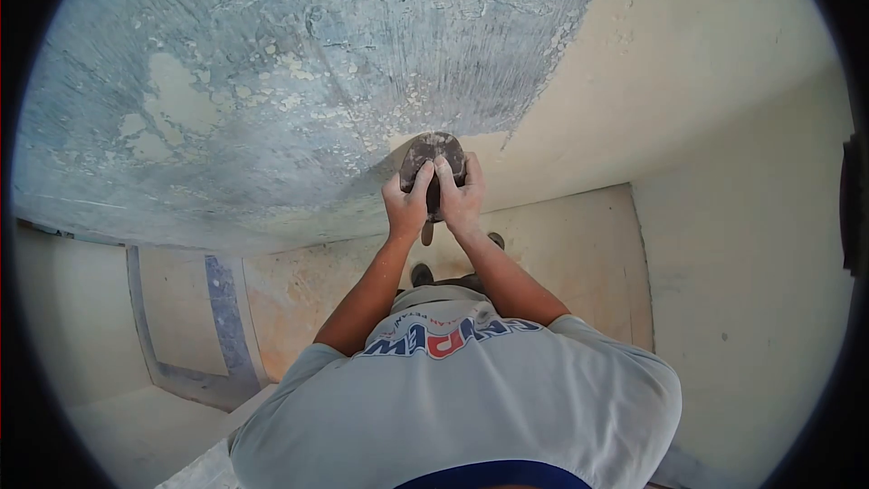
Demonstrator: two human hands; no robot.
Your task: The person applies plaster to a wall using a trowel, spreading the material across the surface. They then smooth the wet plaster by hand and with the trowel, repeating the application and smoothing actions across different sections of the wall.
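Observation:
Both hands grip a dark, rounded block dusted with white, whose exact kind I cannot make out. My left hand is closed on its left side and my right hand on its right. The two thumbs lie side by side over the face towards me. The block's far end is at the wall, near the border between a blue-grey flaking area and a smooth cream area. Whether it presses flat there is hidden. Just below the hands a small brown tongue-shaped piece shows.
Cream walls rise on the right, with a dark fixture at the far edge. Down on the stained floor are my feet. To the lower left is a recess with a blue-grey border.

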